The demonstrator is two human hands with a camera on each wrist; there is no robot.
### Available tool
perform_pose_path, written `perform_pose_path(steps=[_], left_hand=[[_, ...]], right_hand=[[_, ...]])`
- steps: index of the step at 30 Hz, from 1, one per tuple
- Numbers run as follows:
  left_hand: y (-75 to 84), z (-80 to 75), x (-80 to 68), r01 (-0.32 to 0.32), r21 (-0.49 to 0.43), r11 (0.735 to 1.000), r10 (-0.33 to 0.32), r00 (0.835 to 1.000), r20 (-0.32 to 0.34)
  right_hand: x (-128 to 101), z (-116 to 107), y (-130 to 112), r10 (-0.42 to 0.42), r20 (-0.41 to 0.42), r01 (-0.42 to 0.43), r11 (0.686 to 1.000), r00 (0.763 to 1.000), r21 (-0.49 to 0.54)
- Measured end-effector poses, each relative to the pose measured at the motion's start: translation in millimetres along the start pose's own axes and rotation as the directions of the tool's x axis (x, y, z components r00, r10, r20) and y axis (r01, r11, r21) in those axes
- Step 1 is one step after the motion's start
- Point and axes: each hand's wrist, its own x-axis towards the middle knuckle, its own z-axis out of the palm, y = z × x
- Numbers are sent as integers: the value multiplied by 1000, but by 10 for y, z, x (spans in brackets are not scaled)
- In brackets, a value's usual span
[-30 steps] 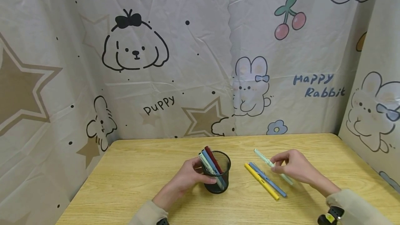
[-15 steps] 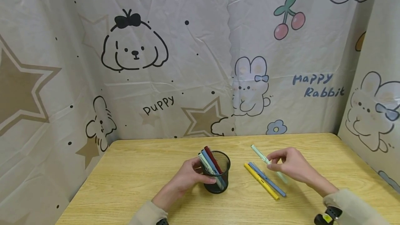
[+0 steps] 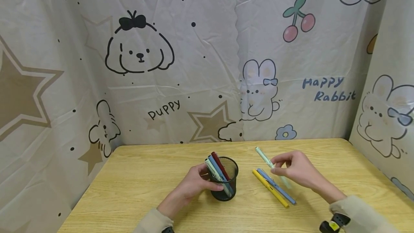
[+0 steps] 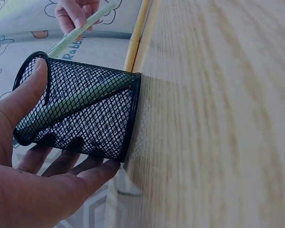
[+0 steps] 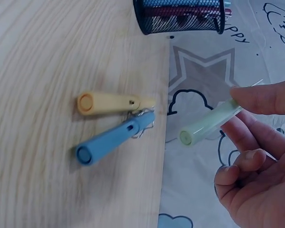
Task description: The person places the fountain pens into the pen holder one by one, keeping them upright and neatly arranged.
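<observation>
A black mesh pen cup [image 3: 226,182] [image 4: 80,114] [image 5: 180,16] stands mid-table with three pens in it: red, blue and pale green. My left hand [image 3: 191,186] [image 4: 38,175] grips the cup's side. My right hand [image 3: 295,170] [image 5: 256,156] pinches a pale green pen [image 3: 268,163] [image 5: 209,126] [image 4: 80,28] and holds it lifted off the table, right of the cup. Below it a yellow pen [image 3: 270,188] [image 5: 109,103] and a blue pen [image 3: 276,186] [image 5: 114,140] lie side by side on the wood.
The wooden table [image 3: 136,186] is walled on three sides by a cartoon-printed cloth [image 3: 181,64]. The cloth on the right [image 3: 385,110] stands close to my right arm.
My right hand has raised the pale green pen off the table and carried it a little up and left, toward the cup. The left hand and the cup have stayed put.
</observation>
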Motion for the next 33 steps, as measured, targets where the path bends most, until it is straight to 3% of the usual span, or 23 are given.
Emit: perform_pose_path(steps=[33], left_hand=[[9, 2, -9, -14, -6, 1000, 14, 1000, 5]], right_hand=[[177, 237, -565, -111, -26, 114, 985, 993, 129]])
